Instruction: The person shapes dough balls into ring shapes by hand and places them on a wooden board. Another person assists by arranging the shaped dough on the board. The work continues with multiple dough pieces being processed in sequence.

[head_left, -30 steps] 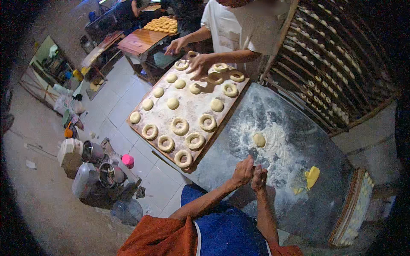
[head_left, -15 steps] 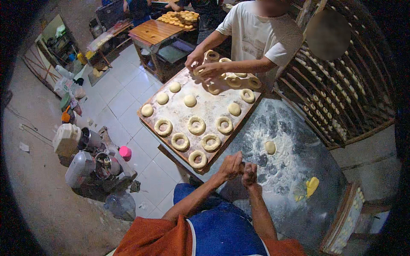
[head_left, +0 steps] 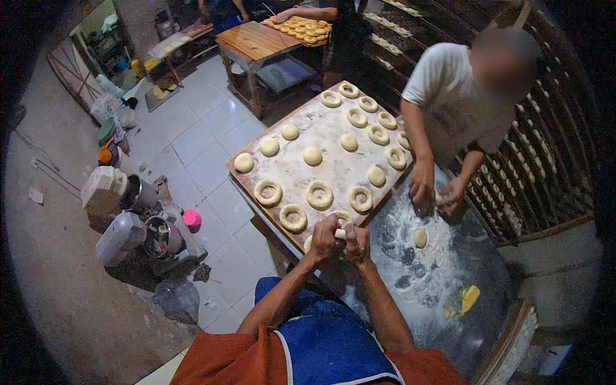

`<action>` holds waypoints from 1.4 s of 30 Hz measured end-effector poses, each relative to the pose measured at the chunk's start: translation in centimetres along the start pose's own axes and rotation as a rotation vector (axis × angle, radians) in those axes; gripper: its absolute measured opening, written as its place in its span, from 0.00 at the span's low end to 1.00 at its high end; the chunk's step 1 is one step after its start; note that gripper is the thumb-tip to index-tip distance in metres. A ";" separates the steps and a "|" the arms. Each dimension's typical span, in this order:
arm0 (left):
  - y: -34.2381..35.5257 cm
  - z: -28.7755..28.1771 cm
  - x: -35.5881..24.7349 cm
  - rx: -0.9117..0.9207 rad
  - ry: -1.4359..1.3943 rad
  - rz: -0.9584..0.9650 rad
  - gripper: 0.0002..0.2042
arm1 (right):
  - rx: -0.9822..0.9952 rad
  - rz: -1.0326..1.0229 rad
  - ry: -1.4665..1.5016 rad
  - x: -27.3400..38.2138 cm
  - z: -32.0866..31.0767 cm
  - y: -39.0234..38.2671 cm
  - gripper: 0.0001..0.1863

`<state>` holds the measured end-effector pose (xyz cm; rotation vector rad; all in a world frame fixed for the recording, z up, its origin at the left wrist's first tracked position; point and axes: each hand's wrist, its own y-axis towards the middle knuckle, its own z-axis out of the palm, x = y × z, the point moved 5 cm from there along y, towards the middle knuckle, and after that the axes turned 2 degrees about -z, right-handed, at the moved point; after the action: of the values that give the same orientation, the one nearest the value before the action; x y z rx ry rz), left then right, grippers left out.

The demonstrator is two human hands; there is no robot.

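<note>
A pale piece of dough (head_left: 340, 233) is pinched between my two hands, its ends hidden by my fingers. My left hand (head_left: 323, 239) is closed at its left end, and my right hand (head_left: 357, 246) is closed at the other. Both are over the near corner of a floured wooden board (head_left: 301, 176). Just beyond my fingers a dough ring (head_left: 344, 219) is partly covered. Several more rings, such as a nearby dough ring (head_left: 293, 218), lie on the board. Among them sit several round dough balls, including a dough ball (head_left: 312, 155) near the middle.
Across the floured dark table (head_left: 475, 256), a co-worker's hands (head_left: 436, 192) are around something pale. Nearby lie a dough ball (head_left: 420, 238) and a yellow scraper-like piece (head_left: 470, 299). Racks (head_left: 513, 160) stand at right; mixers (head_left: 122, 237) stand on the left floor.
My hands have moved forward from beside the board to over its near corner, and dough now shows between them. The co-worker has shifted from the board's far end to the table at right.
</note>
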<state>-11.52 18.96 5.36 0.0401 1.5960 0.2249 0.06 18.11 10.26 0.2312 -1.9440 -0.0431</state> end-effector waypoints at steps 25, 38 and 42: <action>17.0 -15.7 1.8 -0.058 0.742 0.160 0.12 | 0.053 -0.346 -0.696 -2.3 9.3 21.6 0.24; 17.7 -23.1 1.5 0.120 0.516 -0.170 0.19 | 0.238 0.151 0.010 -3.0 5.3 18.7 0.18; 13.8 -13.9 -2.8 0.154 0.340 -0.143 0.15 | -0.069 -0.088 -0.063 -4.4 -5.5 6.8 0.16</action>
<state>-26.80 30.32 10.74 0.0067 1.9442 -0.0057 5.76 25.96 9.26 0.2715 -1.9900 -0.1771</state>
